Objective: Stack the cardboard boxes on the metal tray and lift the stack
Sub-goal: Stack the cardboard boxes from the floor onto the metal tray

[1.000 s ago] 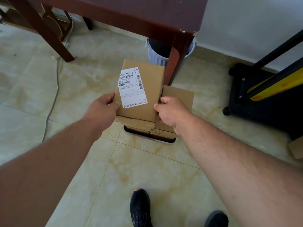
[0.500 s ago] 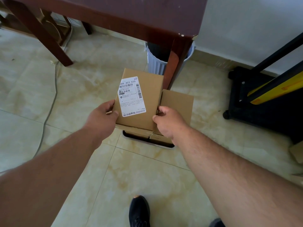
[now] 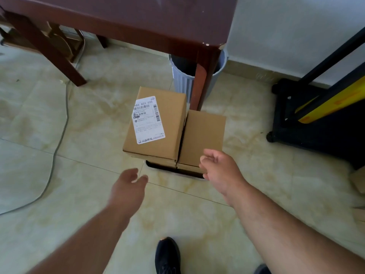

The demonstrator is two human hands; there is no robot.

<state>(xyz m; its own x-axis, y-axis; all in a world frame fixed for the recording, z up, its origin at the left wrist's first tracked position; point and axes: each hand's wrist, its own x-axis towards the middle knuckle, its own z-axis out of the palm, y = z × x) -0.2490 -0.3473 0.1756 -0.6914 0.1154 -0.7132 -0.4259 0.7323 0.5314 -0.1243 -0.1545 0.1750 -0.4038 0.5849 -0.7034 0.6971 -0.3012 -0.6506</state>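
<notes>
Black shoe (image 3: 167,256) at bottom centre on the tiled floor (image 3: 197,224); edge of a second dark shoe (image 3: 261,269) just right of it, mostly cut off.

Both forearms reach in from the bottom corners. Left hand (image 3: 127,187) hovers over the floor, just left of and nearer than the tray's near-left corner. Fingers loose, slightly curled, holding nothing, no contact with the boxes. Right hand (image 3: 221,172) sits in front of the plain box's near edge and over the tray's near-right end. Fingers relaxed, half-curled, empty. Can't tell if it brushes the box; no grip visible either way.

Metal tray (image 3: 178,173) is on the floor, only its near rim showing under the boxes. Stack sits on it: labelled box (image 3: 169,123) top left, white shipping label (image 3: 148,120) on its upper face, slightly skewed. Plain box (image 3: 203,139) top right, touching the labelled one along a dark seam, its top a bit lower. Edges of lower boxes (image 3: 158,162) show beneath both, just above the tray rim. Count of lower boxes unclear.

Grey cable (image 3: 57,143) runs along the floor at left.

Behind the stack: ribbed grey bin (image 3: 182,84), partly hidden by a dark wooden table leg (image 3: 202,82). Dark brown tabletop (image 3: 138,18) spans the upper frame, another leg (image 3: 49,54) far left. Black wheeled stand (image 3: 316,123) with a yellow bar (image 3: 335,103) at right, against a white wall (image 3: 286,32).
</notes>
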